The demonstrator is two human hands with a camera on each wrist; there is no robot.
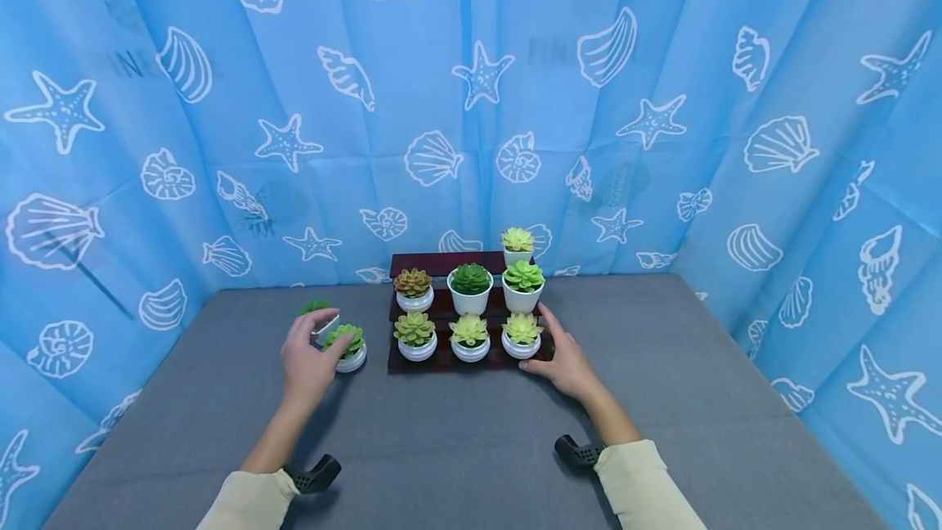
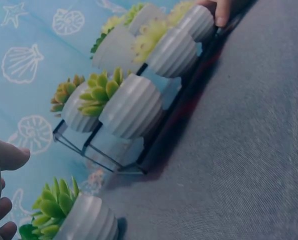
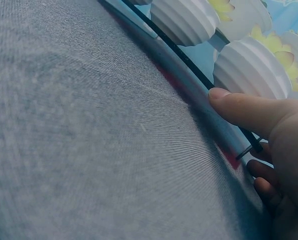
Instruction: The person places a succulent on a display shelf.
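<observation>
A three-tier dark red plant stand (image 1: 427, 264) with a thin black frame holds several small potted succulents. My right hand (image 1: 568, 360) grips its front right corner, the thumb (image 3: 239, 107) on the front edge and the fingers around the side. My left hand (image 1: 309, 360) is at two potted succulents left of the stand, fingers spread from the thumb. The nearer one, a bright green succulent in a ribbed white pot (image 1: 352, 360), stands beside the thumb. Behind the hand, another green succulent (image 1: 316, 306) is partly hidden. The left wrist view shows nothing held between the visible fingers.
On the stand, the bottom tier bears a row of yellow-green succulents (image 1: 469, 332). The middle tier has a brownish one (image 1: 414, 285), a dark green one (image 1: 470, 280) and a light green one (image 1: 523, 278). One pale succulent (image 1: 518, 242) stands at the top right. A blue shell-print curtain (image 1: 478, 137) hangs behind the grey table (image 1: 456, 448).
</observation>
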